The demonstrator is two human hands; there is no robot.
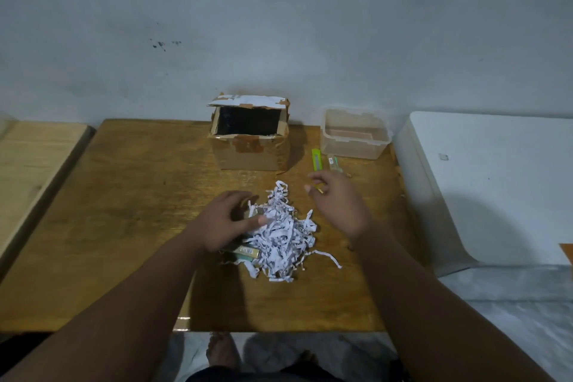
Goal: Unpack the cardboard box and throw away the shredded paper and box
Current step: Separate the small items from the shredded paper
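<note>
Cardboard box [250,146]: stands open near the far edge of the wooden table [124,226], close to the wall; its inside looks dark, a torn flap with white paper stuck to it stands up at the back, and brown tape patches mark the front wall.
Left board: a paler wooden surface [34,164] lies beside the table's left edge.
Left hand [226,223]: rests at the left edge of the paper pile, fingers curled loosely down over something there; whether it actually grips anything cannot be told.
Small packets [248,253]: partly hidden under the left hand and the paper, one with a gold end and one greenish; the labels are too small to read.
Shredded paper [282,236]: a loose white heap on the table in front of the box, between the two hands, with one strip trailing off to the right.
Right hand [338,205]: raised just right of the heap, fingers spread apart and holding nothing, its fingertips near the lower end of the cutter.
Green utility cutter [317,160]: lies on the table right of the box.
Small clear item [334,163]: lies just beside the cutter, too small to identify.
Clear plastic container [355,133]: sits lidless at the far right of the table, right of the box.
White surface [496,183]: adjoins the table's right edge.
</note>
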